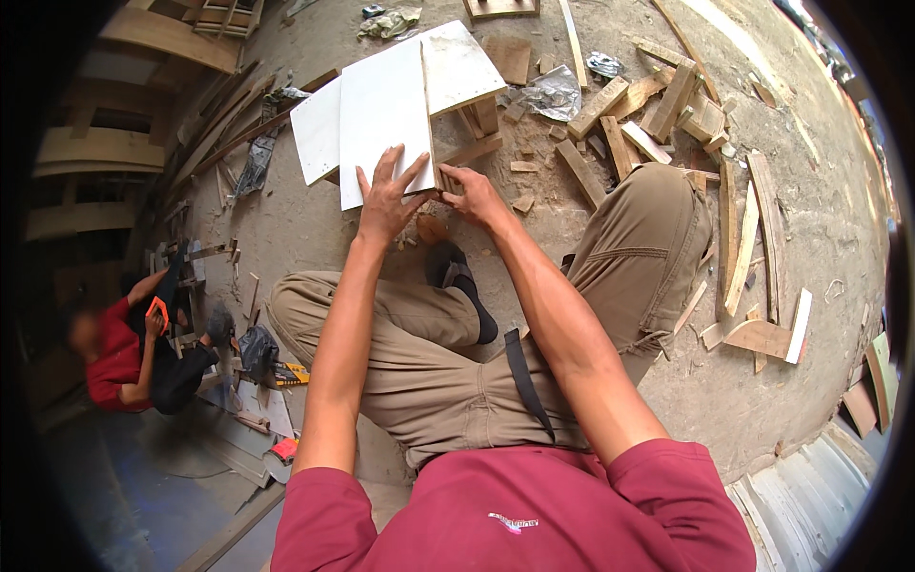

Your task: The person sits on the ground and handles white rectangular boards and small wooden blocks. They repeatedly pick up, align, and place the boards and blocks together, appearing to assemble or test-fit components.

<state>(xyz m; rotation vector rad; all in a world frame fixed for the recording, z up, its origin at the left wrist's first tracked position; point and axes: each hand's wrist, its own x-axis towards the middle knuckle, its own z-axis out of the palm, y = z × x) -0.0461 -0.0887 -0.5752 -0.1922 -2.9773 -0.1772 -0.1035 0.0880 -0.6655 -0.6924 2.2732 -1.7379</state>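
A white board (386, 114) rests on a low wooden frame (469, 151) in front of me. My left hand (387, 202) lies on the near end of this board, its fingers spread over the white surface. At the board's near right corner, my right hand (474, 195) has its fingers closed around the edge of a narrow wooden strip (441, 181); the thumb side is partly hidden. A second white panel (462, 65) covers the frame to the right, and another white panel (315, 133) juts out on the left.
Wood offcuts (672, 105) are heaped on the ground to the right, with long strips (742, 243) nearer my knee. Crumpled foil (555, 92) lies beyond the frame. At the left, a person in a red shirt (112, 353) sits holding an orange-handled tool (158, 313). Metal sheets (791, 505) lie at lower right.
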